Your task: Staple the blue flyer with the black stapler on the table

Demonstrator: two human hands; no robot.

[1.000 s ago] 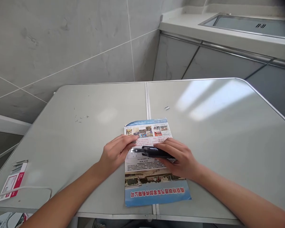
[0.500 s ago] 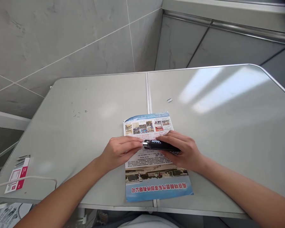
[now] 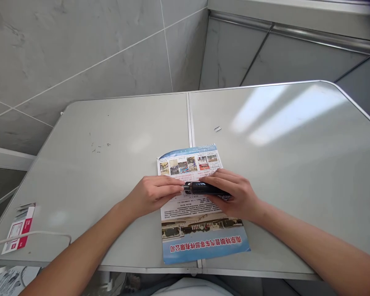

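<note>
My right hand [image 3: 234, 197] is wrapped round a black stapler [image 3: 203, 188] that lies sideways over a printed leaflet [image 3: 197, 222] on the grey folding table [image 3: 117, 139]. My left hand [image 3: 152, 194] has its fingers pinched together at the stapler's metal left end, touching it, and rests on the leaflet's left edge. The leaflet lies flat near the table's front edge, with small photos at its far end and a blue band with red characters at its near end.
A short strip of staples [image 3: 217, 128] lies beyond the leaflet, and small loose bits [image 3: 98, 147] lie at left. A red-and-white staple box [image 3: 18, 234] and a white cable [image 3: 33, 236] sit at the front left corner. Tiled wall and cabinet fronts stand behind.
The stapler's metal slide, sticking out a second ago, is now pushed in. My left fingers closed onto its end. The view tilted down slightly.
</note>
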